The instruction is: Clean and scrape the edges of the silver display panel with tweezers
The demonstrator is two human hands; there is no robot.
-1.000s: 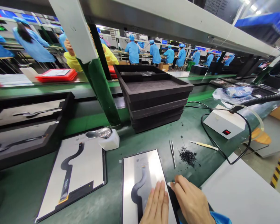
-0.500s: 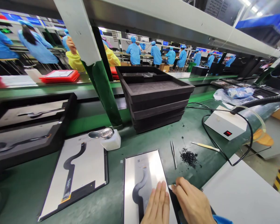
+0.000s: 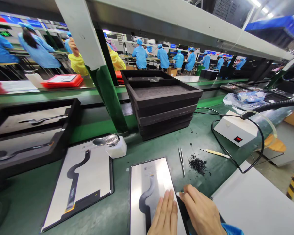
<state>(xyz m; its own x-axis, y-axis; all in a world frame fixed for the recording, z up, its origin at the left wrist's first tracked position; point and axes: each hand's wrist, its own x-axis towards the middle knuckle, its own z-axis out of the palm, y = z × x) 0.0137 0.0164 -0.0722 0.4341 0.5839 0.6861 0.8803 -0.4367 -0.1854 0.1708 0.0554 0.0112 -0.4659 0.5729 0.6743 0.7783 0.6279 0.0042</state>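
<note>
A silver display panel (image 3: 149, 176) with a dark curved flex cable (image 3: 147, 194) lies on the green bench in front of me. My left hand (image 3: 164, 213) rests flat on its lower part, fingers straight and together. Just to the right, my right hand (image 3: 202, 212) is curled at the panel's right edge, its fingertips pinching a small pale piece (image 3: 178, 195) against a black strip there. What the piece is I cannot make out.
A second panel (image 3: 80, 179) lies to the left, with a white dispenser bottle (image 3: 115, 145) at its top. Tweezers (image 3: 181, 160), black scraps (image 3: 198, 164) and a pale stick (image 3: 214, 152) sit right of the near panel. Stacked black trays (image 3: 161, 101), a white box with cable (image 3: 236, 130), a white sheet (image 3: 257, 202). People in blue work far behind.
Both hands stay on the near panel in nearly the same place. Only the view has shifted slightly.
</note>
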